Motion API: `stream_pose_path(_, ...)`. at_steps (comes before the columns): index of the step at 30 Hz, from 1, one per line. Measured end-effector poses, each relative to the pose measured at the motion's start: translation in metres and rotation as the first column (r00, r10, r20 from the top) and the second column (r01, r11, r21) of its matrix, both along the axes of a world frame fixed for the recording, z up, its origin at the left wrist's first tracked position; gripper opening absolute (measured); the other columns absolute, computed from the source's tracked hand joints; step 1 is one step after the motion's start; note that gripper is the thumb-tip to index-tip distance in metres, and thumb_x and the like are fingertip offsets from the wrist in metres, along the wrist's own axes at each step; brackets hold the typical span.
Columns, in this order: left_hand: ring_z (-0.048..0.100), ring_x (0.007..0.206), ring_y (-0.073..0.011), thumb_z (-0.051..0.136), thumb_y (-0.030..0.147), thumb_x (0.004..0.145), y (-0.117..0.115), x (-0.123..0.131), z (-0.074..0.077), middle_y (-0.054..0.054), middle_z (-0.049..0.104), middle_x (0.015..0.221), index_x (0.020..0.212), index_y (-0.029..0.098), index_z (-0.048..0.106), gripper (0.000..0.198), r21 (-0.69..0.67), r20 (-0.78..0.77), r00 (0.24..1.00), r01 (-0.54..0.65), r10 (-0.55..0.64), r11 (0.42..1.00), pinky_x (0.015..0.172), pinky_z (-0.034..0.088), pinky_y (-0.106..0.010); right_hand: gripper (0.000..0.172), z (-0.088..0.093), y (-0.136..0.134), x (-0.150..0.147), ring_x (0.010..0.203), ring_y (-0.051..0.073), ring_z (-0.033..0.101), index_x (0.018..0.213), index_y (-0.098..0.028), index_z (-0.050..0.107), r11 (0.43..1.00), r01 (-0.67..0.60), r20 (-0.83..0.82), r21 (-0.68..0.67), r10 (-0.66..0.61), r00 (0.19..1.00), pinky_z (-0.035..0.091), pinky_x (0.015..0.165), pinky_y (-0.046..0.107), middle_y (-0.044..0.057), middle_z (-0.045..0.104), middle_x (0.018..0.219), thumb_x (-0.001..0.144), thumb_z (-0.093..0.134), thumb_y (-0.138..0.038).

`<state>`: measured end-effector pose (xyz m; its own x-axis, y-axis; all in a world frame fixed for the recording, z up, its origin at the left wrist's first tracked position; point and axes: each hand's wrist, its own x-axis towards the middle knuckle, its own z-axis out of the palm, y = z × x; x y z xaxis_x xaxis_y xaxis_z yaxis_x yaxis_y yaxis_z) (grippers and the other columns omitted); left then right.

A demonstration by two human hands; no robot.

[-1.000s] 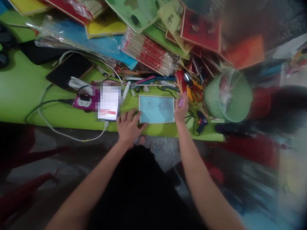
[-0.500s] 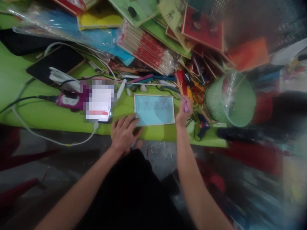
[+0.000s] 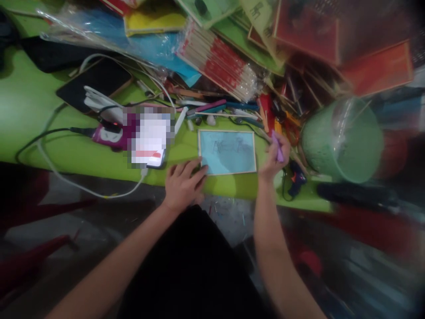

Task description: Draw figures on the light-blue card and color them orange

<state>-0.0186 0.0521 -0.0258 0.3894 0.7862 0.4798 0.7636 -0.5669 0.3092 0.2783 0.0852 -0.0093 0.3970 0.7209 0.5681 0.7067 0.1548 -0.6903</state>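
A light blue card (image 3: 227,153) with a thin pale frame and faint dark line drawings lies flat on the green table. My left hand (image 3: 184,179) rests at its lower left corner, fingers apart, with the fingertips touching the frame's edge. Just beyond the right edge of the card, my right hand (image 3: 274,157) is closed around a slim purple pen (image 3: 278,148), held tilted with its upper end pointing away from me. Blur hides the exact make of the pen. Close to the right hand lies a dark blue glue gun (image 3: 296,179).
A lit phone (image 3: 151,141) on a white cable lies left, beside a purple power strip (image 3: 111,135). Behind are pens, bagged red-and-pale sticks (image 3: 219,62) and stacked framed cards (image 3: 305,31). A green bucket (image 3: 343,141) stands right. The green table's (image 3: 229,190) front edge is close.
The whole scene has shifted rightward as the camera turned. My right hand has moved slightly away from the card, and the purple pen is turned a little. My left hand stays at the corner.
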Motion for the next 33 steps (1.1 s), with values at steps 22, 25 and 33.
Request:
stream_pose_path(22, 0.067, 0.101, -0.0234, 0.073, 0.032, 0.095, -0.002, 0.006, -0.005, -0.002, 0.078, 0.13, 0.114, 0.033, 0.077, 0.02, 0.024, 0.003, 1.0, -0.019, 0.019, 1.0, 0.082, 0.039, -0.042, 0.013, 0.009, -0.036, -0.091, 0.061, 0.011, 0.058, 0.085, -0.023, 0.061, 0.874, -0.351, -0.504, -0.337, 0.147, 0.851, 0.046, 0.055, 0.026, -0.004, 0.065, 0.072, 0.088, 0.072, -0.03)
stream_pose_path(25, 0.067, 0.102, -0.0231, 0.074, 0.032, 0.094, -0.002, 0.006, -0.007, 0.0, 0.078, 0.13, 0.113, 0.034, 0.077, 0.019, 0.027, 0.027, 0.999, -0.025, 0.024, 0.999, 0.083, 0.039, -0.042, 0.014, 0.009, -0.037, -0.092, 0.061, 0.011, 0.056, 0.084, -0.023, 0.06, 0.86, -0.359, -0.472, -0.363, 0.162, 0.867, 0.045, 0.055, 0.027, -0.004, 0.063, 0.07, 0.088, 0.072, -0.03)
stream_pose_path(33, 0.065, 0.101, -0.0225, 0.073, 0.031, 0.093, -0.003, 0.006, -0.007, 0.001, 0.077, 0.131, 0.112, 0.035, 0.077, 0.02, 0.011, 0.021, 0.999, -0.028, 0.028, 1.0, 0.084, 0.04, -0.041, 0.014, 0.013, -0.032, -0.094, 0.057, 0.01, 0.052, 0.081, -0.024, 0.059, 0.859, -0.335, -0.394, -0.387, 0.174, 0.902, 0.04, 0.052, 0.027, -0.006, 0.06, 0.066, 0.088, 0.07, -0.027)
